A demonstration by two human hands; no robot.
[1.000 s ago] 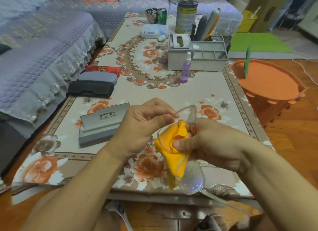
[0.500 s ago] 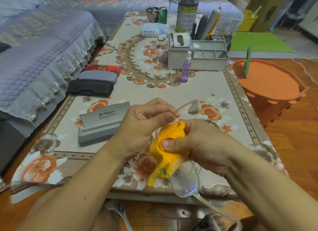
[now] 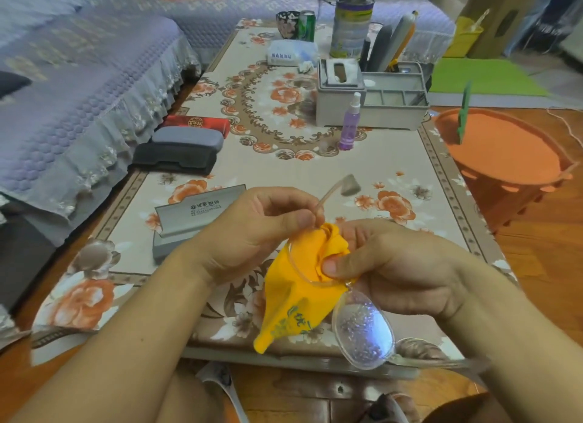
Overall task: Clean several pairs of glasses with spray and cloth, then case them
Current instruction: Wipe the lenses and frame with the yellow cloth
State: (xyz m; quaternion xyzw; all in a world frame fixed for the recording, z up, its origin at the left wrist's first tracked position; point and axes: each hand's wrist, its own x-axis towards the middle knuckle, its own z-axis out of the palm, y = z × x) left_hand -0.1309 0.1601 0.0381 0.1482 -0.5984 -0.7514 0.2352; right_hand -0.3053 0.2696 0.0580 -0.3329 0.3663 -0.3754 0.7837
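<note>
- Since a second ago, glasses (image 3: 362,325) have tilted, temple swinging up.
- Left hand (image 3: 252,233) pinches the temple; right hand (image 3: 388,265) pinches yellow cloth (image 3: 293,290) round one lens, above the table (image 3: 315,170).
- Wiping step; next likely the droplet-speckled other lens.

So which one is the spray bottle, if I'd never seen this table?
Start at the grey organiser box in the middle of the floral table, towards its far end. The spray bottle stands upright just in front of it: slim, clear purple with a white nozzle, the only purple thing on the table.
</note>
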